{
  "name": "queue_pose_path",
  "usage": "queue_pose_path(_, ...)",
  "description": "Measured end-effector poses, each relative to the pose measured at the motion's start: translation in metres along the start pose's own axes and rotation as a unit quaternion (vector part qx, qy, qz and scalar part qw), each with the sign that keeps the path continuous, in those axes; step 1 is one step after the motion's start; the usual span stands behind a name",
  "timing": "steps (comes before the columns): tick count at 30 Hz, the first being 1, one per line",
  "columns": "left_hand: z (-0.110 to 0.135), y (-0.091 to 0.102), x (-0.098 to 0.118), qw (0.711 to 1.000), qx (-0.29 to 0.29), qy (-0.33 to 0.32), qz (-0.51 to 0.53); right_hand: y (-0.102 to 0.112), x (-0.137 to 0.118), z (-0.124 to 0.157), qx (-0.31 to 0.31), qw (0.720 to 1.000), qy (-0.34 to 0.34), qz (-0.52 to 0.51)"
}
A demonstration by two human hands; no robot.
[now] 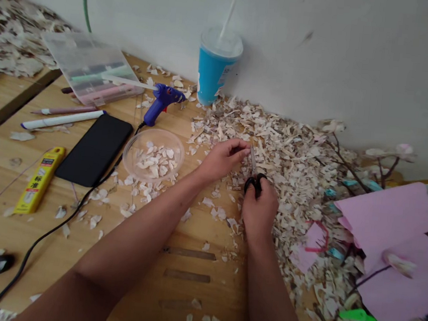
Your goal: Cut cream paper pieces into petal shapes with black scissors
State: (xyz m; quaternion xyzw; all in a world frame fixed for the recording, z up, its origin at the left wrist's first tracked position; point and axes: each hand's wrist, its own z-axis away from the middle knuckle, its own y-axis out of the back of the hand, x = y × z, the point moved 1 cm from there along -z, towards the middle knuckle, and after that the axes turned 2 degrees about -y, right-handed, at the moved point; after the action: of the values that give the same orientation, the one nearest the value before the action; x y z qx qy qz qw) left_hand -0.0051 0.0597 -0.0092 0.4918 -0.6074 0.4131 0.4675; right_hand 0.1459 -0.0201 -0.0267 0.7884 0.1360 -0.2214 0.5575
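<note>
My right hand [261, 208] grips the black handles of a small pair of scissors [252, 161], its blades pointing away from me. Just left of the blades, my left hand [225, 156] is closed in a pinch, thumb against fingers. Whatever it pinches is too small to make out. Under and around both hands lies a thick heap of pale, thin flakes [290, 188]. To the left of my left hand, a clear round plastic dish [126, 159] holds more whitish flakes [156, 161].
A blue glue gun [158, 103], a blue cup [212, 74] with a straw and a plastic case [90, 68] stand behind. Left are a black phone [94, 150], a yellow box [40, 180] and a black cable [50, 235]. Pink sheets [386, 212] and twigs [349, 166] lie right.
</note>
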Motion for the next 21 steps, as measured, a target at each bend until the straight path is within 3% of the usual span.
queue_pose_path(7, 0.002, 0.0, 0.005, 0.998, 0.02, -0.042, -0.045, 0.002, 0.0, 0.0, 0.007, 1.0, -0.013, -0.014)
queue_pose_path(11, 0.0, -0.003, -0.001, 1.0, 0.024, 0.001, 0.013, 0.002, -0.001, 0.0, 0.037, 0.998, -0.038, -0.039)
queue_pose_path(21, -0.001, -0.006, -0.009, 0.991, -0.001, 0.062, 0.122, 0.001, -0.004, -0.001, 0.0, 1.0, -0.01, 0.013)
